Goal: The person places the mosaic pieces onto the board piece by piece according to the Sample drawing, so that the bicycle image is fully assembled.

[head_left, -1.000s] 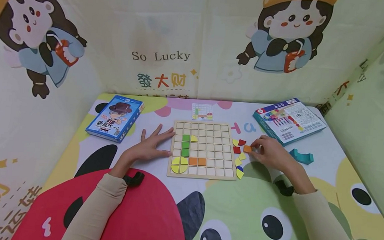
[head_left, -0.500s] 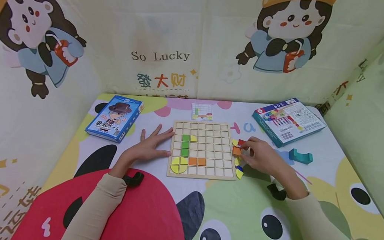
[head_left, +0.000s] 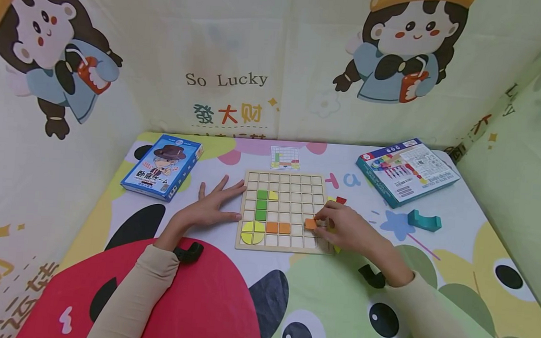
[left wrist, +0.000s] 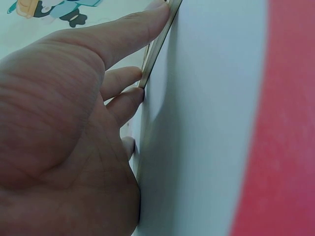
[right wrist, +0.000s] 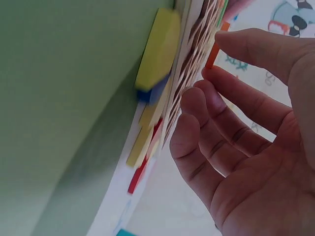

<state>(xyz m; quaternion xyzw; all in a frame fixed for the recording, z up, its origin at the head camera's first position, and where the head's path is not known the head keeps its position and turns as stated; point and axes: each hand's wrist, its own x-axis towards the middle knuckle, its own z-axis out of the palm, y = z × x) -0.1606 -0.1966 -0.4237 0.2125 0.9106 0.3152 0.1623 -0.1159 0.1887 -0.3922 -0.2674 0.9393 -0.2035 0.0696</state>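
A wooden grid board [head_left: 288,186] lies mid-table. Its cells hold a column of green squares [head_left: 261,204], a yellow quarter piece [head_left: 273,195], a yellow circle of quarter pieces [head_left: 253,232] and two orange squares [head_left: 278,227]. Over the board's right part, my right hand [head_left: 348,228] pinches another orange square tile [right wrist: 214,53] between thumb and index finger. My left hand [head_left: 209,205] rests on the table with fingers spread, thumb and fingertips touching the board's left edge. In the right wrist view, loose yellow [right wrist: 160,49], blue [right wrist: 151,91] and red pieces [right wrist: 142,169] lie beside the board.
Behind the board lies a small card [head_left: 285,158] printed with a coloured grid. A blue game box [head_left: 162,166] stands at the left, a teal-edged box [head_left: 407,172] at the back right. A curved teal block [head_left: 424,220] sits right of my right hand.
My right hand has moved left from beside the loose pieces to over the board, carrying the orange square tile. The left hand has stayed in place.
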